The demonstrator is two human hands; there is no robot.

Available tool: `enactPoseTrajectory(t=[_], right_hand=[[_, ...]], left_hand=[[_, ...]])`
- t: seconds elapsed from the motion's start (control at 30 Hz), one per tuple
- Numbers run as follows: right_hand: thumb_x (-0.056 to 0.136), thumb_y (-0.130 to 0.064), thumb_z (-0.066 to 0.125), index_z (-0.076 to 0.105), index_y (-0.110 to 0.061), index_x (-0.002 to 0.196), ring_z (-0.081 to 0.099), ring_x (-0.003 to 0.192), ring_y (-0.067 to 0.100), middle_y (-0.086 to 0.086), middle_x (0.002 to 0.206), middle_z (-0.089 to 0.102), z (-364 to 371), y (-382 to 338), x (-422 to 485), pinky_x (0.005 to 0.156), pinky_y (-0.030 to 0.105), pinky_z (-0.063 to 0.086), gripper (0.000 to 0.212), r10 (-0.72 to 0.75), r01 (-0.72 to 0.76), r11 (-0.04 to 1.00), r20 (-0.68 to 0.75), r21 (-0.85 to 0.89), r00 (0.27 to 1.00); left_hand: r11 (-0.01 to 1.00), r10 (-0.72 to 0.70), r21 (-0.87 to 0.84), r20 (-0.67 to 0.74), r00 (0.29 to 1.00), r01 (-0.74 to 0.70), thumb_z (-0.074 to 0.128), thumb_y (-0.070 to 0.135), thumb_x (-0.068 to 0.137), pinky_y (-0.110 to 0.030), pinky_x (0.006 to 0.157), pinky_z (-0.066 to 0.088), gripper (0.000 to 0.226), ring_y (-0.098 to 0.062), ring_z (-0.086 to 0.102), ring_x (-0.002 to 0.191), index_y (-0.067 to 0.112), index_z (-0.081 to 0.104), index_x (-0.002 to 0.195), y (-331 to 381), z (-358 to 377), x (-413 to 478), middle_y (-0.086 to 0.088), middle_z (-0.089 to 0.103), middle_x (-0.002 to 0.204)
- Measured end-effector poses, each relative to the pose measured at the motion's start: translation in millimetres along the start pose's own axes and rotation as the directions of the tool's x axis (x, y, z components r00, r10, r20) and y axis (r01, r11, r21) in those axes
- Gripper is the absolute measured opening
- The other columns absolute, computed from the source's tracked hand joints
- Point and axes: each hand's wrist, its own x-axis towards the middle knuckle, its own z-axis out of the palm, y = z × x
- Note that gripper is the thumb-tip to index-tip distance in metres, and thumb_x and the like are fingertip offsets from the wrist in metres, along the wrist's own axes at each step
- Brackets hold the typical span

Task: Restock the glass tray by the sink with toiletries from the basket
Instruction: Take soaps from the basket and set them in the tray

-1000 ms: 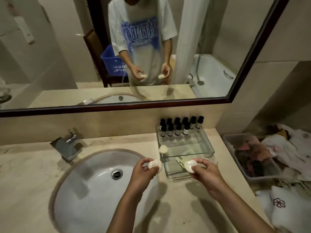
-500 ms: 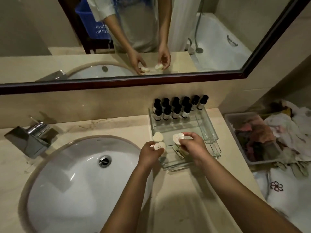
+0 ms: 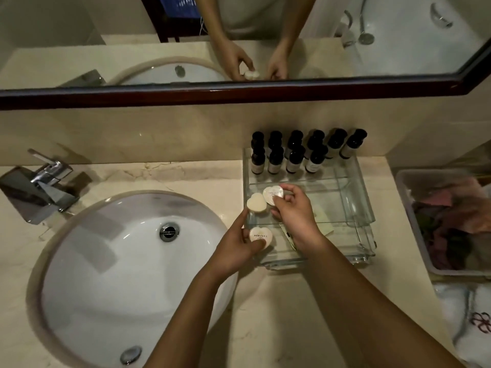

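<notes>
Both hands had travelled up the frame since the earlier view, and the right hand now reached well inside the clear rectangular glass tray at centre right. Its thumb and fingers pinched the edge of a wrapped white heart-shaped soap, held tilted just beside a plain cream heart-shaped soap already lying at the tray's left side. The left hand hung at the tray's lower left corner, thumb pressed over a second wrapped heart soap with the other fingers curled beneath it. Small dark-capped bottles stood in two rows along the tray's upper edge, against the wall. A white oval sink filled the lower left of the beige marble surface.

Judging by this, the step in hand was setting the soaps into the tray. Next, the right hand would need to lower its soap flat beside the resting one and let go. The left-hand soap could then follow into the bare glass nearby without nudging the bottles.
</notes>
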Motion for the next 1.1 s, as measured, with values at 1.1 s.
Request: enactPoseTrajectory(t=[1.1], right_hand=[[0.082, -0.010, 0.068, 0.059, -0.015, 0.098, 0.061, 0.060, 0.019, -0.008, 0.066, 0.055, -3, -4, 34, 0.061, 0.037, 0.055, 0.019, -0.140, 0.075, 0.957, -0.220, -0.280, 0.965]], left_hand=[[0.960, 0.038, 0.272, -0.335, 0.941, 0.058, 0.070, 0.022, 0.082, -0.021, 0.060, 0.040, 0.030, -0.017, 0.056, 0.075, 0.015, 0.057, 0.108, 40, -11, 86, -0.003, 0.061, 0.085]])
